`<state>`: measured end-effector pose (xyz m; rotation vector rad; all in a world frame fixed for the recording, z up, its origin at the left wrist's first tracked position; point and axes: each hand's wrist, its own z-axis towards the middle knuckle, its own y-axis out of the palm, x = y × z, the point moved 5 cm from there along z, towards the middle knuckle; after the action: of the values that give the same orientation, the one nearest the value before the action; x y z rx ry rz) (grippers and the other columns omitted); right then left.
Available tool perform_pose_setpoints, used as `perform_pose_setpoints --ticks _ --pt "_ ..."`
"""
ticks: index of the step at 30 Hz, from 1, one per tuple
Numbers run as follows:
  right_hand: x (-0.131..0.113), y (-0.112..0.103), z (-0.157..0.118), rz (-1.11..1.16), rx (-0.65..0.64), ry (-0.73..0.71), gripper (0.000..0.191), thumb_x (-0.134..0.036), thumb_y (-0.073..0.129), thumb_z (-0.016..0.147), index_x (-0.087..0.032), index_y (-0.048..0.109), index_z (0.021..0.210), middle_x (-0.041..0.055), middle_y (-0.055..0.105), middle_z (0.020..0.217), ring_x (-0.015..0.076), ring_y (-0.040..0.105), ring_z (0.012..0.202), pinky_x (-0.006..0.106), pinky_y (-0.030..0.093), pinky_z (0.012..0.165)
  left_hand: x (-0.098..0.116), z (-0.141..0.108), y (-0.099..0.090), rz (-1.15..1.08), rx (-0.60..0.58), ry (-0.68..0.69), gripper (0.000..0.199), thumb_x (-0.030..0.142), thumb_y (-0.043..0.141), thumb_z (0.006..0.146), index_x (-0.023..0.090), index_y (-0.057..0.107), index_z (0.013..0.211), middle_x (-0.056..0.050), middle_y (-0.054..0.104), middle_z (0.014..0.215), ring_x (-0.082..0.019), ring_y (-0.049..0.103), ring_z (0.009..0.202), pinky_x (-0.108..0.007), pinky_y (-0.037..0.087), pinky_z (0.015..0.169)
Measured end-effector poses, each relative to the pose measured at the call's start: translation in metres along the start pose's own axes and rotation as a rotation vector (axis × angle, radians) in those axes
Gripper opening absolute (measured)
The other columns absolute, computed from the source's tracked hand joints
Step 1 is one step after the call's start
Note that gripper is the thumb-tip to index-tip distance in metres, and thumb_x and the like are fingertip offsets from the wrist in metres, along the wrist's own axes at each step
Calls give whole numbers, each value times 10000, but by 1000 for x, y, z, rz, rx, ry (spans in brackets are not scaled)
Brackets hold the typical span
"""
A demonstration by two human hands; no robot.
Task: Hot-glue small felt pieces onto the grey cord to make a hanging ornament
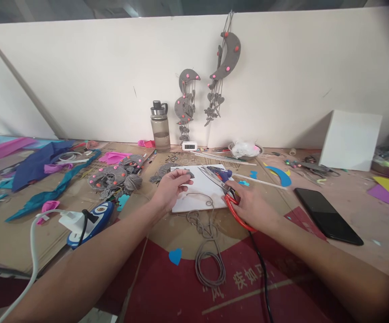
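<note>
My left hand (175, 186) is closed in a pinch on a small grey felt piece (190, 174), its outline partly covered by the fingers. In my right hand (248, 199) is a pair of red-handled scissors (236, 214), the blades pointing left and away from me, slightly apart. Both hands are over a white board (197, 197) lying on the table. A grey cord (211, 267) runs from the board towards me and ends in a loose coil. Beyond the left hand sits grey material (162, 172); a dark blue item (226, 173) is behind the scissors.
At left are a felt-and-yarn pile (116, 177) and a blue power strip (93, 222). A phone (327, 215) lies at right, near a black cable (263, 269). A water bottle (161, 130) and small clock (190, 146) stand by the wall, below hanging moon ornaments (233, 56).
</note>
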<state>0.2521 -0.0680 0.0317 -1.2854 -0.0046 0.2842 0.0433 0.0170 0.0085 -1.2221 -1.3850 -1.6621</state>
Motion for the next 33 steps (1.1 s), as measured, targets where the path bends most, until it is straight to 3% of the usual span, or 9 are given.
perform_pose_setpoints --ticks 4,7,12,15,18,21,27,33 --pt "4 -2 2 10 -5 45 372 -400 489 862 -240 554 1192 58 693 840 179 605 639 256 387 569 7 4 -9 69 76 93 200 242 767 614 159 629 734 10 579 724 -51 455 570 -188 297 475" --pt "8 -9 4 50 58 69 364 -398 522 833 -242 577 1157 51 697 846 177 605 633 256 395 564 13 7 -16 153 120 185 190 279 745 640 169 629 743 37 534 623 -40 345 474 -202 233 439" --pt "27 -34 9 69 158 202 411 -439 495 830 -225 583 1169 59 695 836 196 618 677 272 411 590 17 9 -23 284 159 240 243 353 708 688 172 613 818 25 579 557 -44 330 389 -213 196 404" --pt "52 -40 9 39 159 333 448 -472 482 824 -221 573 1183 71 685 808 202 612 652 279 404 567 16 9 -23 322 142 225 277 388 684 710 167 589 849 -23 660 635 -67 445 387 -215 258 396" --pt "78 -33 5 18 117 417 462 -483 468 821 -204 559 1178 88 682 840 202 613 655 278 403 558 15 8 -18 274 95 257 271 350 684 706 154 580 862 -70 695 762 -151 643 609 -231 411 490" --pt "100 -20 0 -42 61 476 501 -518 458 819 -180 539 1179 106 677 846 211 607 639 289 400 560 16 7 -14 230 50 300 256 323 670 717 137 592 876 -89 694 837 -199 679 788 -281 493 625" --pt "122 -6 -3 -162 -7 520 570 -531 439 830 -111 482 1213 181 654 912 276 634 756 329 410 612 15 8 -14 273 58 298 256 332 679 715 128 601 847 -77 685 793 -179 670 734 -258 465 588" --pt "117 -13 -12 -61 25 452 500 -534 463 807 -160 505 1137 64 628 699 226 609 598 297 400 554 13 11 -18 209 100 219 346 253 726 666 152 527 930 -69 699 780 -180 676 683 -245 440 543"
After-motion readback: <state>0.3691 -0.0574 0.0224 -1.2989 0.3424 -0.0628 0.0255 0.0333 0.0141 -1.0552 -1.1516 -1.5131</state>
